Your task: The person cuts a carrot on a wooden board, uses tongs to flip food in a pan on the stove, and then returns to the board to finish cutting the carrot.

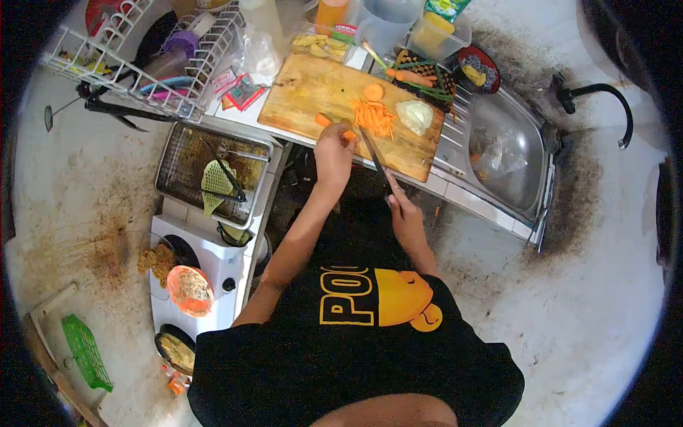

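On the wooden cutting board (306,91), my left hand (334,155) closes its fingers on a piece of carrot (348,135). Another carrot piece (324,120) pokes out just beyond those fingers. My right hand (408,217) grips a knife (373,151) by its handle, below the board's front edge. The blade points up toward a pile of carrot strips (374,119), its tip close to the strips and to my left hand. A round carrot chunk (373,92) lies behind the pile. To the right of the strips sits a pale cabbage piece (414,117).
A metal sink (501,164) with a plastic bag in it is at right, under a black faucet (605,92). A whole carrot (413,77) and greens lie behind the board. At left are a dish rack (192,71), a metal tray (174,160) and a stove (220,260).
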Demonstrator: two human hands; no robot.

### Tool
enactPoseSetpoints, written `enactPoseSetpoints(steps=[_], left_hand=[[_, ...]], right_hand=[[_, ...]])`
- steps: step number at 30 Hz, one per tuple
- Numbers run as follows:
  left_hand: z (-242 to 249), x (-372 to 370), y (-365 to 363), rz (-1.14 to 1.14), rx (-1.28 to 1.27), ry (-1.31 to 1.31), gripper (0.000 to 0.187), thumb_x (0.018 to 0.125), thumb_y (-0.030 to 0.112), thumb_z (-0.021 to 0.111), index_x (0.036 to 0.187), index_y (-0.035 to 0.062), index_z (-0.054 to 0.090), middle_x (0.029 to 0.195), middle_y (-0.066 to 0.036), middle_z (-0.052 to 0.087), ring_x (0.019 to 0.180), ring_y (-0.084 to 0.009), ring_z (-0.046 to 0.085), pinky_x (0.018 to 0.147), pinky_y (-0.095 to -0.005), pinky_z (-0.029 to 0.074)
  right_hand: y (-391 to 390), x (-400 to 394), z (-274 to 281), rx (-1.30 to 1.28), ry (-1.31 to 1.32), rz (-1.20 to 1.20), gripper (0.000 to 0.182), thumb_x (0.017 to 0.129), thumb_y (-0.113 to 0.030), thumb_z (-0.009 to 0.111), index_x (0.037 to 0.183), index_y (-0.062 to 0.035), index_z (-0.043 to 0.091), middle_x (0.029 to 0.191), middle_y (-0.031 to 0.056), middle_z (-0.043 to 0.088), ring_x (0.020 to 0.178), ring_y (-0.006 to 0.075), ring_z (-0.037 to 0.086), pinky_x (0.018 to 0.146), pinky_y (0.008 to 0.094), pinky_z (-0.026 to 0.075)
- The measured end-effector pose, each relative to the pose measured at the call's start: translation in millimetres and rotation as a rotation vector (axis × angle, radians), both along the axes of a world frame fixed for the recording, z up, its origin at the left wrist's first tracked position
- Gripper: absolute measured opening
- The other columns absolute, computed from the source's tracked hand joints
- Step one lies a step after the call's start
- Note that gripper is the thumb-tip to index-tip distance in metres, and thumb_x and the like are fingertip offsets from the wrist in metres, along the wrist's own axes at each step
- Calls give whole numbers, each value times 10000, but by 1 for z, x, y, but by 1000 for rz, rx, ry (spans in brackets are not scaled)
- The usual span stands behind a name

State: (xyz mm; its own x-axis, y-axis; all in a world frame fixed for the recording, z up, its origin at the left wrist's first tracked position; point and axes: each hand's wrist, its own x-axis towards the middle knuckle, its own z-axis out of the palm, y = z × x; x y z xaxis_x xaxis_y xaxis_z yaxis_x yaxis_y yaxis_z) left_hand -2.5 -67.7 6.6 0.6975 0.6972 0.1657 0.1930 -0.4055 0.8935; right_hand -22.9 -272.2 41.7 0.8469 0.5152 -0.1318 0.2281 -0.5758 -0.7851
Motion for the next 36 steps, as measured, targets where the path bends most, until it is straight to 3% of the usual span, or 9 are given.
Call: enactPoseSetpoints(steps=[5,7,8,13,16,18,21,24,36], left_hand=[[18,-24,-2,56,-125,-107,361,752,26,733,1086,41,597,1035,-146,590,837,-324,629,712,-382,526],[-2,-38,9,-163,512,-122,367,777,17,689,1123,13,570,1115,-174,541,956,-332,591,783,-425,495],[-7,-45,10,-223,553,-9,409,805,69,658,1198,36,549,1212,-148,518,1137,-317,505,905,-440,437],[-17,-48,18,-415,716,99,521,834,183,639,1323,76,496,1344,-72,486,1235,-275,448,997,-417,363],[-25,-43,25,-468,799,108,552,824,195,642,1342,88,482,1361,-59,478,1242,-254,452,988,-400,375],[-29,-43,29,-505,857,119,585,805,187,652,1355,99,471,1373,-49,478,1259,-220,450,987,-388,378],[-38,-39,35,-506,939,64,557,805,164,624,1342,108,489,1348,-43,506,1250,-198,471,963,-372,395],[-53,-34,43,-532,940,-14,513,811,137,577,1320,110,518,1319,-35,534,1226,-180,499,910,-345,414],[-59,-30,49,-484,1013,-145,480,824,126,526,1303,95,539,1266,-27,567,1186,-160,531,853,-301,413]], right_hand=[[-3,14,3,-149,-16,22,438,990,-225,451,1410,-342,417,1116,247,607,850,435,628,722,467,520],[-4,21,5,-187,54,26,435,988,-233,452,1406,-351,421,1122,240,609,827,426,635,721,469,519],[-6,25,4,-138,-30,61,433,986,-230,454,1402,-347,427,1130,228,612,820,418,640,725,462,521],[-8,39,20,-144,-158,195,431,984,-213,452,1394,-342,437,1163,188,616,854,399,648,759,447,526],[-5,42,23,-168,28,188,422,949,-82,477,1344,-222,532,1269,193,571,1218,357,517,1015,378,398],[-9,44,10,-71,-337,284,446,988,-225,445,1412,-357,400,1043,210,652,765,400,651,702,465,529],[-14,45,13,-429,-171,274,476,985,-217,451,1424,-381,367,813,231,656,656,405,638,613,491,518],[-8,47,26,-509,-215,332,495,988,-221,439,1432,-410,330,651,227,609,608,415,627,559,512,501],[-7,63,71,-792,-115,407,439,1004,-265,401,1423,-391,365,685,223,615,649,416,611,629,493,493]])
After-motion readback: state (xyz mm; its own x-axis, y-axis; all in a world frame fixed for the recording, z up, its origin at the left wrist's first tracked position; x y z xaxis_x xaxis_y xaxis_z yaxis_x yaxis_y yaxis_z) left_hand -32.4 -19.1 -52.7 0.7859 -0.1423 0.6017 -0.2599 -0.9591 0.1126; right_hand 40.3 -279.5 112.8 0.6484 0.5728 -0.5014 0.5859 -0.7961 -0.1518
